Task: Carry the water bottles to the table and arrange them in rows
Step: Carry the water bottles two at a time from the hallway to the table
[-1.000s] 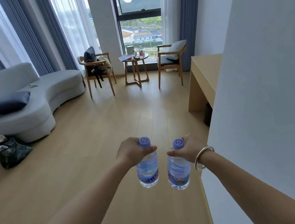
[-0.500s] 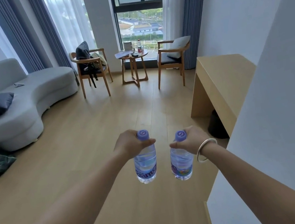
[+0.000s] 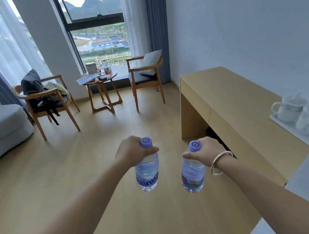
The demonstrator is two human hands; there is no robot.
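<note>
**Carry Step: Two Bottles in Transit Toward a Surface**

Nearest the camera, both forearms extended forward over the wood floor (image 3: 63, 185). The left hand (image 3: 132, 151) was clenched around the neck of the left bottle (image 3: 147, 172), just under its purple cap. The right hand (image 3: 206, 152), a metal bangle (image 3: 221, 161) on its wrist, gripped the right bottle (image 3: 192, 173) the same way. Both bottles hung upright, apart from each other, clear of the floor and of any support.

To the right, just beyond the right hand, stood a long wooden surface (image 3: 228, 100) against the wall, bearing a white tray (image 3: 279, 122) with lidded cups. Farther off, by the window, a small round table (image 3: 100, 80) sat between two armchairs, already loaded with small items, apparently including bottles.

Judged step: transport, with placement not yet begun. Which of the two was the target could not be told from this view. The next move would call for reaching the chosen one, lowering each bottle base-first, and releasing only when it stood stable and aligned with its neighbour.
</note>
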